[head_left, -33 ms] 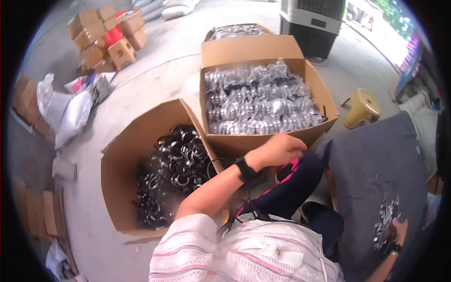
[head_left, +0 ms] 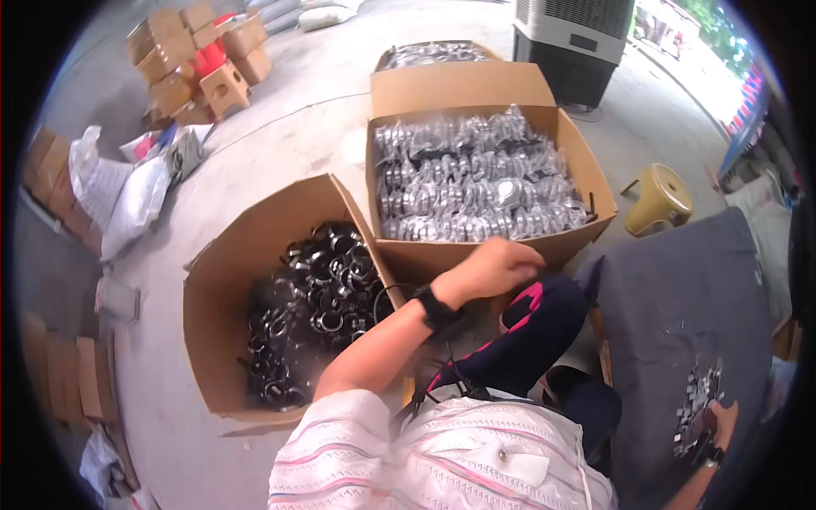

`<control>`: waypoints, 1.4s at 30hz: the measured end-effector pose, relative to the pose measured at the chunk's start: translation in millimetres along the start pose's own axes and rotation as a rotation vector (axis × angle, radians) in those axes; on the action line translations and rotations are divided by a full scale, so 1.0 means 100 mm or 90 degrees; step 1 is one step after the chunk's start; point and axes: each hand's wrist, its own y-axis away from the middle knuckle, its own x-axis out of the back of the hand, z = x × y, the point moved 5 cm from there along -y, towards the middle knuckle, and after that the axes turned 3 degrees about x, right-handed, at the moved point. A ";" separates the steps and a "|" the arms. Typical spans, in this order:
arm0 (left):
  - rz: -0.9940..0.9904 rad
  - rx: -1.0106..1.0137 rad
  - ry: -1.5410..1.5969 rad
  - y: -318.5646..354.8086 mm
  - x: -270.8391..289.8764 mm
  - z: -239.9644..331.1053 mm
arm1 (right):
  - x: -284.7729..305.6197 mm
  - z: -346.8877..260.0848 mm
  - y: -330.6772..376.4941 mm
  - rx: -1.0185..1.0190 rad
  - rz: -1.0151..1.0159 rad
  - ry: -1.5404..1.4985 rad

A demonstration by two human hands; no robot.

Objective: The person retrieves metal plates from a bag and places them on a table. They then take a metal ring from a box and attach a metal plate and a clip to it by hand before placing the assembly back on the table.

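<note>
Floor: bare concrete [head_left: 323, 127], a fan unit [head_left: 574, 42] and yellow stool [head_left: 659, 200] at the far side.
Left hand [head_left: 493, 268]: curled loosely at the near wall of the silver box [head_left: 586, 153]; whether it pinches anything I cannot tell.
Right hand [head_left: 718, 429]: low at the right, on the grey cloth [head_left: 680, 297] beside a heap of small metal bits [head_left: 697, 404]; its fingers are hidden.
Progress: silver box brim-full of bagged shiny rings [head_left: 476, 183]; black box [head_left: 212, 289] partly filled with loose dark rings [head_left: 314, 297], so plenty looks left.
Packages: small brown cartons [head_left: 191, 51] stacked far left; white sacks [head_left: 110, 191] beside them.
</note>
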 end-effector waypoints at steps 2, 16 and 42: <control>0.116 0.137 -0.002 0.38 0.33 -0.33 | 0.00 -0.02 -0.24 0.035 0.022 0.099; 0.569 0.803 -0.243 3.02 1.33 -2.95 | -0.40 -1.52 0.36 0.234 0.116 0.069; 0.225 0.782 -0.343 2.55 0.92 -3.26 | -0.92 -2.25 0.70 0.304 -0.031 0.031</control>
